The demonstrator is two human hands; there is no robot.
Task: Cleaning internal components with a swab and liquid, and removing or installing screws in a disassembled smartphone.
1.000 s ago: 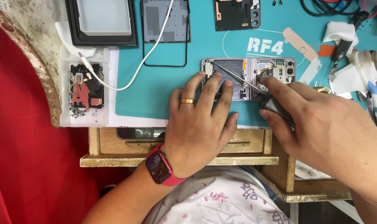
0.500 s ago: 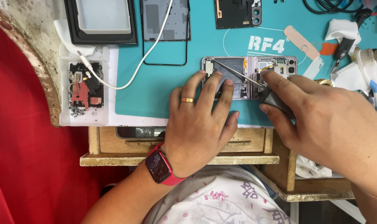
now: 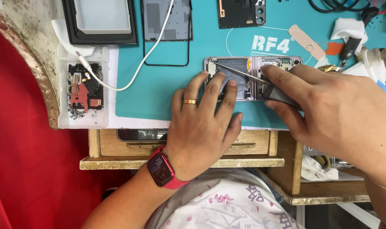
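Taking the opened phone (image 3: 252, 78) on the teal work mat (image 3: 159, 91) as the landmark: far to its left sits a white parts tray (image 3: 83, 91) with small removed components, and a white cable (image 3: 137, 70) curves from that tray up past a loose back panel (image 3: 166, 19). Just left of and over the phone's lower edge, the left hand (image 3: 203, 123) lies flat, fingers slightly spread and pressing the frame down to steady it. At the phone's right half, the right hand (image 3: 328, 112) has its fingers pinched together on fine tweezers (image 3: 237, 71), whose tips reach toward the phone's upper left corner. The work looks like picking at a small internal part; the next move would call for a steady, light lift. Against the picture half a second ago, the right hand has slid slightly leftward over the phone, and the left hand has hardly moved.
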